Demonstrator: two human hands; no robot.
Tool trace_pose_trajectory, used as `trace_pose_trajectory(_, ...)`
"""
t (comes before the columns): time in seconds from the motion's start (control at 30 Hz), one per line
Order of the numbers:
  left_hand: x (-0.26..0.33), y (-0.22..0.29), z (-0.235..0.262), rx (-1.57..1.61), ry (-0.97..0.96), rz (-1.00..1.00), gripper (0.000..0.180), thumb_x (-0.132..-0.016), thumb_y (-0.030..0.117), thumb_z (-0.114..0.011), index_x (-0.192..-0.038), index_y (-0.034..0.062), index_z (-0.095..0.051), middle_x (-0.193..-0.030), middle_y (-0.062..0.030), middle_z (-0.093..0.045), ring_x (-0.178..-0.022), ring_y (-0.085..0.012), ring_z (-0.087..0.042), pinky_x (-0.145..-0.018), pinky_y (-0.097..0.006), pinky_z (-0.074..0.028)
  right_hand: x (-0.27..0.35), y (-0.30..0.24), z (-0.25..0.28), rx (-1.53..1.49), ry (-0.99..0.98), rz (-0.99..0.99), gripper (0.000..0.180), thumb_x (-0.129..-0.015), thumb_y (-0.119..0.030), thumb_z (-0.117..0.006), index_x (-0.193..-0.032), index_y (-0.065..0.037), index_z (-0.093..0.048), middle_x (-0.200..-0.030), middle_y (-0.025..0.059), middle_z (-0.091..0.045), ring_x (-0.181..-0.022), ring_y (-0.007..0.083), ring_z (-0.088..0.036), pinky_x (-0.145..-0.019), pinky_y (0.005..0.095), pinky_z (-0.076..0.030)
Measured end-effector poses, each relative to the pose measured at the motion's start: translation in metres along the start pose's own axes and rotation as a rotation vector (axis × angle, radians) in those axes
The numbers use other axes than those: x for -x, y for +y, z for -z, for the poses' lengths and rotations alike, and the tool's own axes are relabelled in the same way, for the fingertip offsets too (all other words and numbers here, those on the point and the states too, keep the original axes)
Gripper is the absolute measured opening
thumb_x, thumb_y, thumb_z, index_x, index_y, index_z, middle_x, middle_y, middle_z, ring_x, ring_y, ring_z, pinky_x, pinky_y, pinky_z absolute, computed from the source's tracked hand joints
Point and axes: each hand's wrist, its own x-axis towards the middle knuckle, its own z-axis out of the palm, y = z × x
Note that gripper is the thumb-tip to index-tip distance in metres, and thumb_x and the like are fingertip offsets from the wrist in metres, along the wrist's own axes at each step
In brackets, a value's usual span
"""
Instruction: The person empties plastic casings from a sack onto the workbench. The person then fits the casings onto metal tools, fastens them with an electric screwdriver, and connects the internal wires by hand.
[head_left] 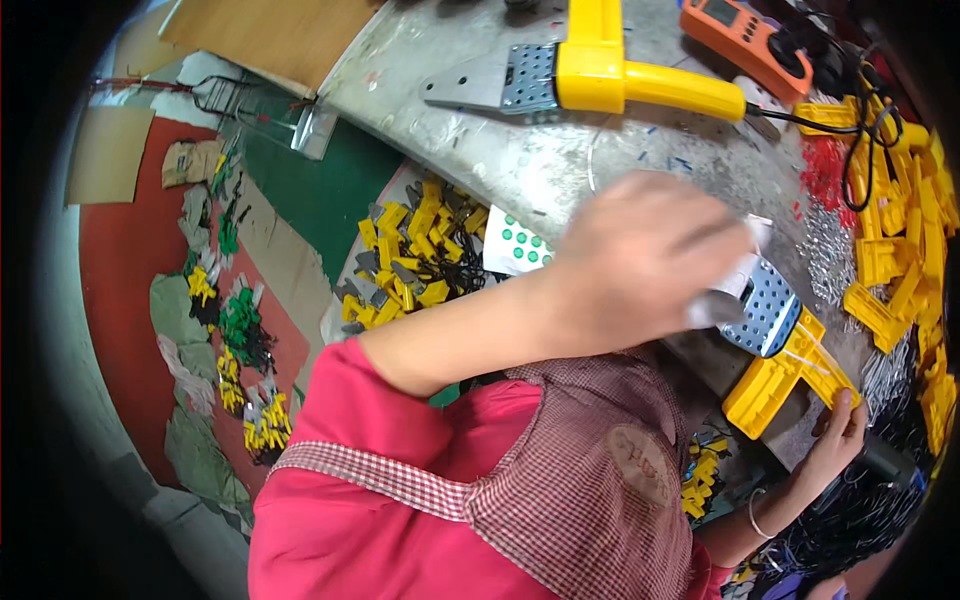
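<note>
My left hand (650,255) is blurred by motion and curled closed over the bench edge. A smeared grey, rounded metallic end (715,308) shows below its fingers; what they grip is too blurred to name. Beside it lies a perforated metal heat guard (768,308) joined to a yellow plastic half-shell handle (765,392) with its ribbed inside facing up. My right hand (838,440) pinches the end of that half shell. A whole yellow tool (590,78) with a perforated guard, flat grey tip and black cord lies farther back on the bench.
An orange multimeter (748,45) lies at the back right. Yellow shells (905,230), red pieces (822,170) and small metal parts (828,250) crowd the right side. A sheet of green round stickers (515,243) sits at the bench edge. Yellow-and-grey tools (410,245) are piled left of the bench.
</note>
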Motion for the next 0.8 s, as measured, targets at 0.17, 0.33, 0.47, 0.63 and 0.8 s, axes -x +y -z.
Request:
trace_pose_trajectory(0.17, 0.088, -0.018, 0.085, -0.120, 0.087, 0.702, 0.030, -0.076, 0.008, -0.074, -0.099, 0.0032, -0.055, -0.095, -0.0105, -0.061, -0.084, -0.0214, -0.062, -0.075, -0.032, -0.050, 0.016, -0.045, -0.007, 0.165, 0.269, 0.366, 0.024, -0.096, -0.015, -0.056, -0.110, 0.005, -0.060, -0.106, 0.0110, -0.061, -0.095, 0.0167, -0.056, -0.086, 0.0293, -0.045)
trace_pose_trajectory(0.33, 0.127, -0.009, 0.086, 0.864, 0.154, 1.387, 0.049, -0.080, 0.003, -0.069, -0.123, 0.0013, -0.046, -0.116, -0.0112, -0.060, -0.107, -0.0165, -0.057, -0.093, -0.031, -0.046, 0.072, -0.163, -0.097, 0.078, -0.439, 0.989, 0.023, -0.074, -0.001, -0.068, -0.097, 0.001, -0.062, -0.091, 0.0106, -0.059, -0.076, 0.0238, -0.055, -0.067, 0.0345, -0.045)
trace_pose_trajectory(0.47, 0.125, -0.014, 0.068, 1.051, 0.282, 1.356, 0.043, -0.080, -0.003, -0.067, -0.119, 0.0002, -0.048, -0.107, -0.0103, -0.064, -0.100, -0.0148, -0.061, -0.089, -0.028, -0.048, 0.089, -0.194, -0.189, 0.108, -0.678, 1.033, 0.019, -0.072, -0.005, -0.069, -0.088, -0.001, -0.061, -0.080, 0.0125, -0.054, -0.073, 0.0314, -0.056, -0.064, 0.0391, -0.046)
trace_pose_trajectory(0.63, 0.127, -0.010, 0.067, 0.687, 0.225, 1.183, 0.038, -0.080, -0.008, -0.065, -0.112, 0.0020, -0.047, -0.099, -0.0078, -0.066, -0.095, -0.0106, -0.061, -0.083, -0.025, -0.049, 0.103, -0.195, -0.230, 0.230, -0.657, 1.083, 0.015, -0.073, -0.011, -0.068, -0.078, -0.003, -0.057, -0.080, 0.0128, -0.055, -0.077, 0.0313, -0.060, -0.066, 0.0419, -0.049)
trace_pose_trajectory(0.8, 0.126, -0.014, 0.065, 0.542, 0.221, 1.056, 0.036, -0.076, -0.006, -0.066, -0.106, 0.0031, -0.048, -0.091, -0.0047, -0.065, -0.085, -0.0077, -0.061, -0.071, -0.023, -0.047, 0.112, -0.199, -0.235, 0.292, -0.591, 1.066, 0.014, -0.072, -0.010, -0.067, -0.077, -0.003, -0.056, -0.077, 0.0124, -0.056, -0.073, 0.0315, -0.060, -0.063, 0.0420, -0.049)
